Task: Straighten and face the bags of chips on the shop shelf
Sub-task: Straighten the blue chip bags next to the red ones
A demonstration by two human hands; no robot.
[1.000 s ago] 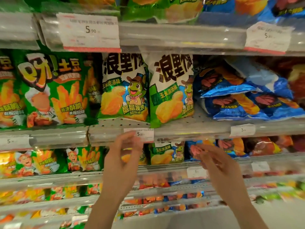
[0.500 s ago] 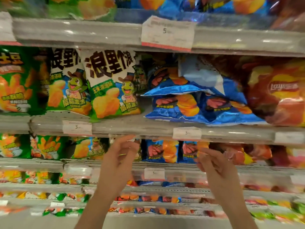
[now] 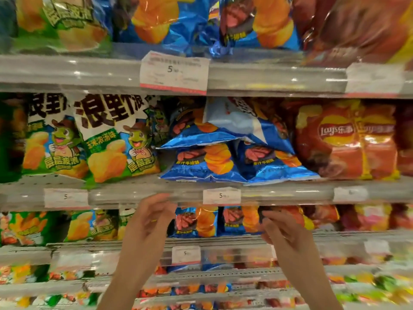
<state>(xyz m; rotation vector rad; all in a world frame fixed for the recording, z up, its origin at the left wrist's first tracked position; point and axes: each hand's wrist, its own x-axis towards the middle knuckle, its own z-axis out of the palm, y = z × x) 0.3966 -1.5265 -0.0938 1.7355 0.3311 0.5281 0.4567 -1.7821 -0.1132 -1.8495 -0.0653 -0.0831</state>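
On the middle shelf (image 3: 143,189) several blue chip bags lie toppled in a heap: two flat at the front (image 3: 201,162), one tilted on top (image 3: 237,121) with its white back showing. Green and white chip bags (image 3: 116,139) stand upright to their left, red Lay's bags (image 3: 344,139) upright to their right. My left hand (image 3: 149,222) is raised just below the shelf's front rail, fingers apart and empty. My right hand (image 3: 283,231) is at the same height, lower right of the blue heap, fingers loosely curled and holding nothing. Neither hand touches a bag.
A price tag (image 3: 221,195) hangs on the rail between my hands, a larger tag (image 3: 174,72) on the shelf above. Small blue bags (image 3: 196,220) stand on the shelf below, behind my hands. More bags fill the top shelf (image 3: 174,21).
The view has shifted right and closer, bringing the toppled blue bags to the centre. Both hands have stayed raised, empty, just below the middle shelf rail.
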